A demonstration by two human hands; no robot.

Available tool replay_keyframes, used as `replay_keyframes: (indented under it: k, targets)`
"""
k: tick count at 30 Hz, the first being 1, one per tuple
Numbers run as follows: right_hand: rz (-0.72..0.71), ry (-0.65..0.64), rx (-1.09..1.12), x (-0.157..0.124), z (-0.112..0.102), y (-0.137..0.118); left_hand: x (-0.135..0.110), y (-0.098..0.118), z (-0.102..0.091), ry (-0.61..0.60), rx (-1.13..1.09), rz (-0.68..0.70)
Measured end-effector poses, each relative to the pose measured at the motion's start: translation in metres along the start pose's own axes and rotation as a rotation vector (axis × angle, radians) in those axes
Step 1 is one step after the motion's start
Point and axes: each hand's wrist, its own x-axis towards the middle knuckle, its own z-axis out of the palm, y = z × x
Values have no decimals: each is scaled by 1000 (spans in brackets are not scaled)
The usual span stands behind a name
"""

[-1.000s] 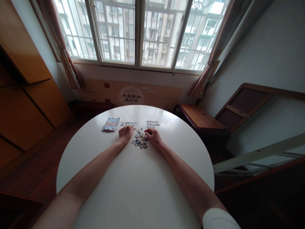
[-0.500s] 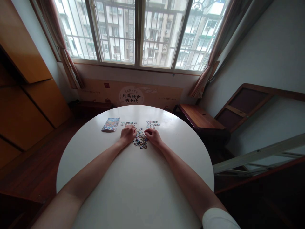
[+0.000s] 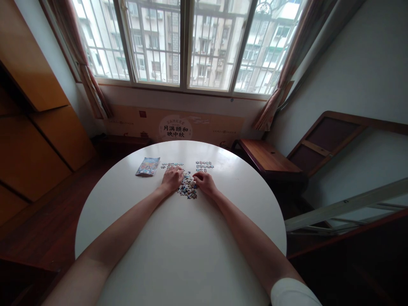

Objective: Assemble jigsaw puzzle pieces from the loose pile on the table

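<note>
A heap of small coloured jigsaw pieces [image 3: 188,188] lies on the round white table [image 3: 178,246]. My left hand [image 3: 172,178] rests at the heap's left edge with its fingers curled onto the pieces. My right hand [image 3: 205,182] sits at the heap's right edge, fingers bent and pinched on pieces too small to make out. Two joined patches of puzzle lie just beyond the hands: one [image 3: 170,165] behind the left hand, one [image 3: 204,165] behind the right.
A colourful puzzle packet [image 3: 147,165] lies flat to the left of the hands. A wooden bench [image 3: 267,159] stands past the table's right edge, wooden cabinets [image 3: 35,140] at the left. A barred window and printed cardboard [image 3: 175,126] are behind.
My left hand slid a little to the right, onto the left edge of the loose heap. My right hand stayed in place.
</note>
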Motion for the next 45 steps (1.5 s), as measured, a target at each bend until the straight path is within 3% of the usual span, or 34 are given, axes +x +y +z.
replay_keyframes:
  k: [4,26,34,39,45]
  targets:
    - [-6,2,3,0,-1,-3,2,0,2,-18,-6,41]
    - [-12,-15,-2,0,-2,-5,6,-3,7,-129,-11,-71]
    - [-1,-14,-4,0,-2,-4,4,0,-3,66,30,-154]
    - [14,-19,11,-1,0,-2,2,2,-6,-56,44,-270]
    - [6,-16,14,-1,0,-1,1,2,-6,-58,63,-232]
